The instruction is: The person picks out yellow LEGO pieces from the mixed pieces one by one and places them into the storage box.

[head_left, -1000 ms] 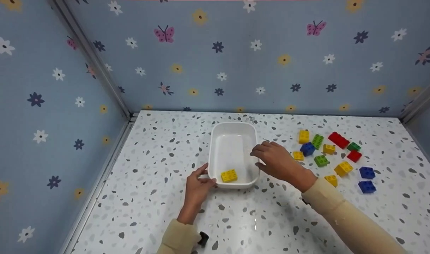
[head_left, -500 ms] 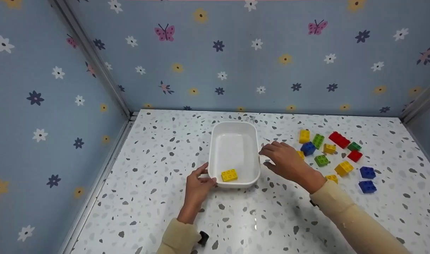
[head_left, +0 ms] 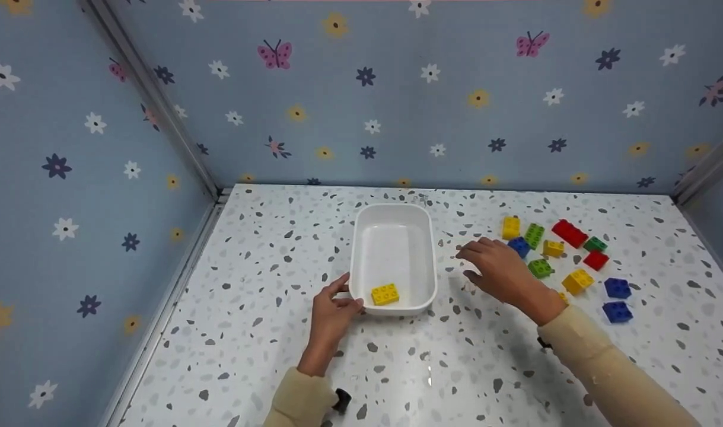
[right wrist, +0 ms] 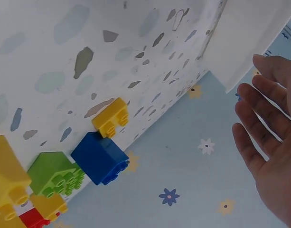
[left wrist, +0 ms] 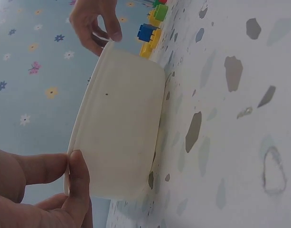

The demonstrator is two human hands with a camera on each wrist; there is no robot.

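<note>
Yellow brick (head_left: 385, 295), studs up, lies in the white box (head_left: 392, 252), near the end closest to the person; no other brick shows inside. L hand (head_left: 333, 308) pinches the box rim at its near L corner, thumb and fingers on either side of the edge (cf. L wrist view). R hand (head_left: 502, 270) is wide, w/ fingers loosely bent and nothing held; it hovers btwn. box and loose bricks (head_left: 577, 281), apart from both.

Progress (judged): early stage. Done: one brick in box. Left: the loose group, approx. a dozen in yel., grn., blue and red, spread R of the box; exact no. uncertain, as the R hand hides part of it in the head view. R wrist view adds a small yel. brick (right wrist: 111, 118) close by a blue brick (right wrist: 100, 158); contact unclear.

Edges and room: box sides stand raised all round, so a hand must likely clear the rim; its floor offers space toward the far end. Tabletop (head_left: 266, 255) gives ample room L of the box, w/ a metal rail (head_left: 161, 320) along its L side. Patterned wall (head_left: 397, 101) bounds the back, behind box and bricks.
</note>
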